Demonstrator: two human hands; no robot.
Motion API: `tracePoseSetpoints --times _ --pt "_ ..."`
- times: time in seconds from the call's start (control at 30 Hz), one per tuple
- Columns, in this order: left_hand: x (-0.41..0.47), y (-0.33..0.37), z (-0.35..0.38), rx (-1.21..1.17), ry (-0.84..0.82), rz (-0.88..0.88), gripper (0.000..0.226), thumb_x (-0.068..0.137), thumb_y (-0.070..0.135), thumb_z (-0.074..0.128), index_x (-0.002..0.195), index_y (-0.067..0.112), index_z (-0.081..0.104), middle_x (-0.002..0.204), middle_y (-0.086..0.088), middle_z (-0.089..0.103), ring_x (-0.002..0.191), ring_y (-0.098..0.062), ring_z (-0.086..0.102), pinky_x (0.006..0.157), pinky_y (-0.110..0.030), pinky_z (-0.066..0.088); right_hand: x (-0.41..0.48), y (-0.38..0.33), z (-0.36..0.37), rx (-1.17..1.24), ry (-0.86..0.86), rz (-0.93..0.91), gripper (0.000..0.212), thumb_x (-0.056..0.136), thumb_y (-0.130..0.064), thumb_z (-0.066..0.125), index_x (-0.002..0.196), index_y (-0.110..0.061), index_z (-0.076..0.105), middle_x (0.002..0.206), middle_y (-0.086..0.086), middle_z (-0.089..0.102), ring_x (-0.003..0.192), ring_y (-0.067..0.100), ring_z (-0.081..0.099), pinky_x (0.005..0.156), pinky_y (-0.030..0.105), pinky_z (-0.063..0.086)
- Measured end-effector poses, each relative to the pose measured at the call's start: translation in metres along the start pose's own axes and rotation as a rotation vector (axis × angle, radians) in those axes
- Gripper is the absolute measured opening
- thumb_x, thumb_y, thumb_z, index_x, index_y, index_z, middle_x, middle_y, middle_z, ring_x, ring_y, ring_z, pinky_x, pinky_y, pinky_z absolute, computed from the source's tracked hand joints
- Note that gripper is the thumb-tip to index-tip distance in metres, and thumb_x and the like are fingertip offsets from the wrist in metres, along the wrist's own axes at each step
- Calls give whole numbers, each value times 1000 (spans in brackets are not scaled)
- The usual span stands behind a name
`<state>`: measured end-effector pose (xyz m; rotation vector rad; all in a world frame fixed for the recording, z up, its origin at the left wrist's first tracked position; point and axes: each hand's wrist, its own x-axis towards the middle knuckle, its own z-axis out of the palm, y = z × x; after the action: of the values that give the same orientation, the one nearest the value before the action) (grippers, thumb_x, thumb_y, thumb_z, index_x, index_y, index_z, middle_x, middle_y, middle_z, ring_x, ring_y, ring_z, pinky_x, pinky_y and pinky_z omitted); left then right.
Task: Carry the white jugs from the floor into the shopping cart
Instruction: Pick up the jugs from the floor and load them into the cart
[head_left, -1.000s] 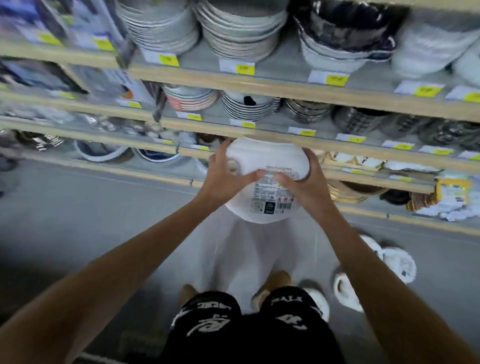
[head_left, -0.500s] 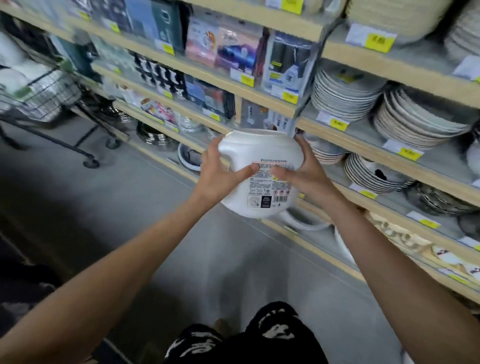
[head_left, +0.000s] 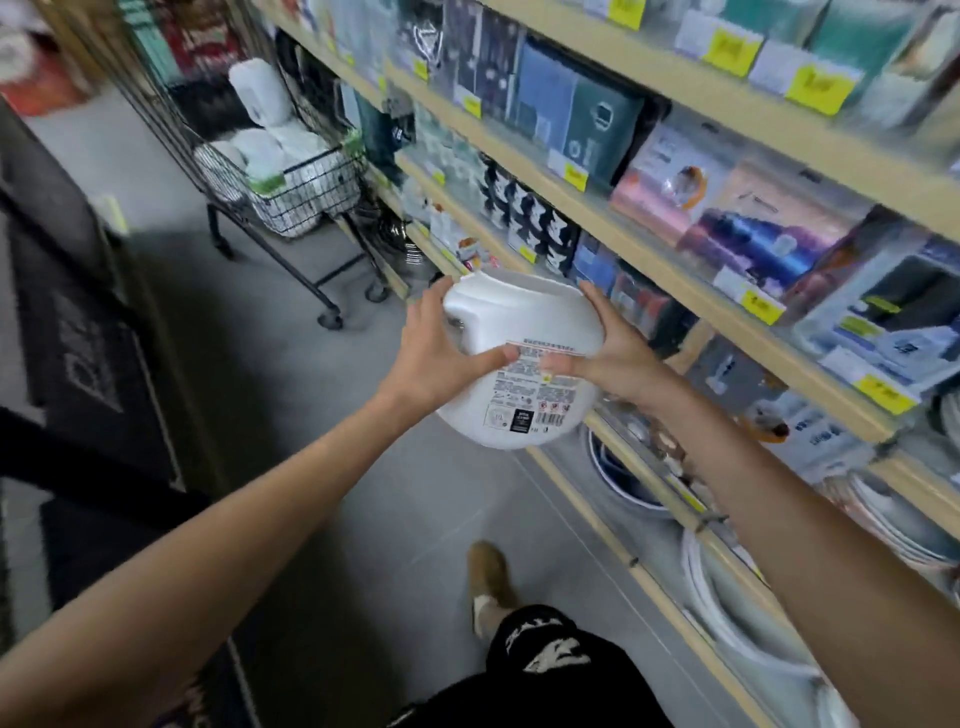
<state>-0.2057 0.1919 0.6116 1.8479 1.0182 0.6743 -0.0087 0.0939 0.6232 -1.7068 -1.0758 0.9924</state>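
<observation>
I hold a white jug (head_left: 519, 322) with a printed label at chest height in front of me. My left hand (head_left: 441, 358) grips its left side by the handle. My right hand (head_left: 608, 353) grips its right side, thumb across the label. The black wire shopping cart (head_left: 306, 192) stands ahead at the upper left, up the aisle, with several white jugs (head_left: 265, 140) in it. The jug in my hands is well short of the cart.
Wooden shelves (head_left: 675, 270) with boxed goods, plates and bowls run along the right side. A dark display stand (head_left: 67, 291) lines the left. The grey floor aisle (head_left: 270, 395) leads to the cart. My foot (head_left: 488, 577) is on the floor below.
The view has swung left along the aisle; the cart has come closer and moved toward centre. Both hands keep the same grip on the jug. The floor jugs have left the view.
</observation>
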Motion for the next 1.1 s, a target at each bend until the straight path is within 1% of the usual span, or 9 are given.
tracePoseSetpoints --times 0.1,0.2,0.3,0.4,0.53,0.67,0.77,0.93,1.1 --pt "53 -13 -29 23 65 -44 104 56 56 78 141 25 27 137 1 34 133 -17 31 114 -40 29 75 -20 12 -12 -102 -3 101 72 -12 80 150 -28 18 131 -9 43 91 -12 48 59 0 43" --pt "95 -31 -59 -3 135 -110 104 53 60 77 139 27 27 133 5 34 131 -16 34 113 -43 32 145 -46 30 -105 -201 -48 99 70 -19 83 148 -26 23 130 -8 44 97 -3 51 60 0 42" --pt "124 -48 -90 -29 240 -168 103 54 59 76 139 28 28 134 3 35 130 -17 37 111 -42 34 207 -67 55 -155 -301 -77 104 65 -28 86 148 -28 23 135 -6 46 116 13 52 82 17 47" --pt "151 -65 -121 -55 329 -206 94 61 46 80 138 27 30 128 3 35 123 -14 38 107 -33 36 261 -86 86 -168 -395 -105 107 60 -33 88 146 -29 25 131 -8 50 112 10 54 96 33 48" --pt "192 -94 -165 -25 399 -233 87 69 36 82 138 25 30 124 6 34 119 -12 38 96 -25 34 327 -105 130 -165 -450 -128 99 67 -25 84 146 -26 25 122 -12 49 108 7 53 84 20 46" --pt "243 -136 -212 -20 413 -257 90 69 41 81 140 27 28 124 8 32 128 -16 34 107 -34 32 399 -120 177 -177 -468 -126 91 71 -20 82 144 -25 27 111 -20 48 99 0 52 77 10 45" --pt "286 -167 -255 -26 405 -273 93 68 43 81 141 27 26 125 7 33 130 -16 33 110 -37 31 453 -137 216 -182 -465 -111 97 70 -23 82 147 -24 23 123 -9 48 110 11 51 79 17 43" --pt "357 -212 -329 -36 340 -305 101 58 56 79 140 28 27 136 0 34 130 -17 35 112 -45 33 533 -163 272 -200 -434 -93 101 68 -27 83 148 -24 21 132 -4 45 113 13 50 81 21 44" --pt "427 -234 -386 -19 284 -247 94 67 41 82 142 24 28 130 4 35 122 -7 32 108 -29 29 603 -185 306 -164 -368 -70 97 70 -23 83 148 -20 24 126 -12 45 107 6 51 80 11 42"
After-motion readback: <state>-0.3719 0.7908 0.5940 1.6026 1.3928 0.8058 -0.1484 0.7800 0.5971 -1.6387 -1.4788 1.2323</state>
